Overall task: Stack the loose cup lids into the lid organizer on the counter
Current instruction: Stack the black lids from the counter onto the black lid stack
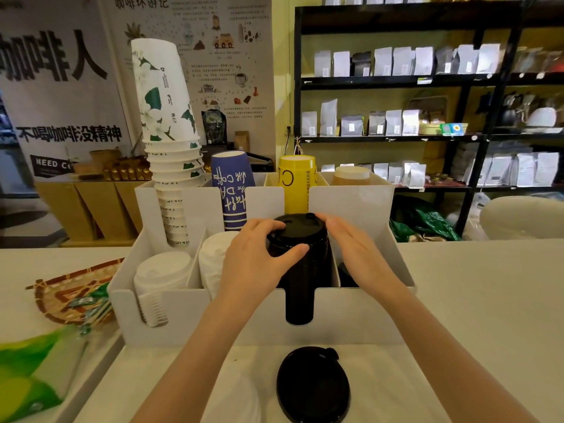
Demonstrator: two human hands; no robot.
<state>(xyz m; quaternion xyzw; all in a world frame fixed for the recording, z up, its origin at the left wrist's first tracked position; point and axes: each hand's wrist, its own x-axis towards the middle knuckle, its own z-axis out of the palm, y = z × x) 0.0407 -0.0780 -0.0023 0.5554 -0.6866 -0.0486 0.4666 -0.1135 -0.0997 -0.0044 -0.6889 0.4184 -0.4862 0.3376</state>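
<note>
A white lid organizer (360, 319) stands on the counter in the middle of the view. A tall stack of black lids (300, 270) fills its third front slot. My left hand (253, 261) grips the top of that stack from the left, thumb across its front. Against the stack's right side rests my right hand (357, 251), flat, with its fingers together. One loose black lid (312, 386) lies on the counter in front of the organizer. Two stacks of white lids (161, 276) (213, 254) fill the slots to the left.
The organizer's back slots hold paper cups: a tall white stack (166, 132), blue cups (233, 190), yellow cups (297, 181). A woven tray (70, 294) and green packets (27, 377) lie at the left. Black shelves (427, 80) with bags stand behind.
</note>
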